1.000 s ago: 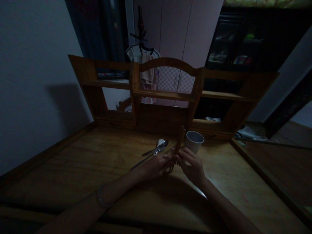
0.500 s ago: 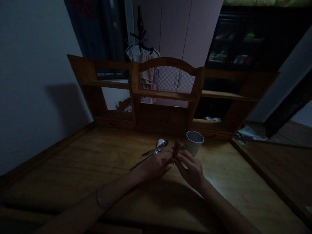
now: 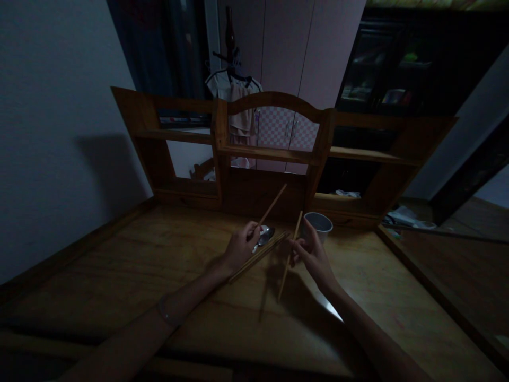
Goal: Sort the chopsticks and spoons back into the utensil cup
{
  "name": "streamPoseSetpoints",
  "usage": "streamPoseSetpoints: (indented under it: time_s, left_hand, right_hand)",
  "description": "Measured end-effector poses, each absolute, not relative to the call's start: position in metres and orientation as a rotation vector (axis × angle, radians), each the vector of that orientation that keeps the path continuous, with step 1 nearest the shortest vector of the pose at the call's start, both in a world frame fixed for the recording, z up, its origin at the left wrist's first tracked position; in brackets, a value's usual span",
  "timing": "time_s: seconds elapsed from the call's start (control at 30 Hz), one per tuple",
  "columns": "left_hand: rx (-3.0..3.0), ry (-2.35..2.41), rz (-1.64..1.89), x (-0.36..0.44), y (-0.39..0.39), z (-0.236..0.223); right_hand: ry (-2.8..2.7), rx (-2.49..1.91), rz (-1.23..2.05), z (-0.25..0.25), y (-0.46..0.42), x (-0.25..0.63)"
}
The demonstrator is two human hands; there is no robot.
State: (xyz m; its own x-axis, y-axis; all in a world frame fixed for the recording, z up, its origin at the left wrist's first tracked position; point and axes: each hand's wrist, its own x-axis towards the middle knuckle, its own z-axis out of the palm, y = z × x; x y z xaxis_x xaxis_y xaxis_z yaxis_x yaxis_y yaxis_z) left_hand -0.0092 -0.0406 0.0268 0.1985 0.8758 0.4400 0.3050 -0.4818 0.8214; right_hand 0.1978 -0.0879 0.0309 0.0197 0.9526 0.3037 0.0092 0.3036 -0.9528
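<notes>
My left hand [image 3: 240, 248] is closed on a wooden chopstick [image 3: 274, 202], which slants up to the right above the table. My right hand [image 3: 312, 257] pinches another chopstick [image 3: 284, 279], held steeply with its lower end toward me. Between the hands, several more chopsticks [image 3: 260, 255] lie side by side on the tabletop, pointing away to the right. Just beyond my left hand are metal spoons [image 3: 269, 233], partly covered by it. A light grey cup [image 3: 324, 225] stands upright behind my right hand, which hides part of its side.
The wooden table [image 3: 139, 276] reaches back to a wooden shelf unit [image 3: 270, 154] along its far edge. A white wall [image 3: 59, 159] borders the left side. Beyond the shelf are clothes on a rack [image 3: 234, 87] and a pink wardrobe [image 3: 282, 53]. The light is dim.
My hands were together around a bundle of chopsticks and have moved apart. Each now holds one chopstick, while the others lie on the table between them.
</notes>
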Motion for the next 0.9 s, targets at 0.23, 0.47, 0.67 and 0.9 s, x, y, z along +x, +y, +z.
streamPoseSetpoints:
  time_s: [0.23, 0.47, 0.67, 0.9]
  left_hand:
    - [2.169, 1.357, 1.079, -0.009, -0.041, 0.023]
    - [2.36, 1.259, 0.979, -0.01, -0.036, 0.011]
    - [2.35, 1.233, 0.976, -0.017, -0.031, 0.014]
    - [2.3, 1.482, 0.802, -0.032, -0.028, 0.022]
  right_hand:
    - [-1.408, -0.996, 1.132, 0.017, -0.087, 0.195]
    - [-1.431, -1.135, 1.192, 0.006, -0.081, 0.196]
    - [-1.461, -1.182, 1.183, 0.004, -0.081, 0.194]
    - [-1.422, -1.159, 1.223, 0.003, -0.081, 0.193]
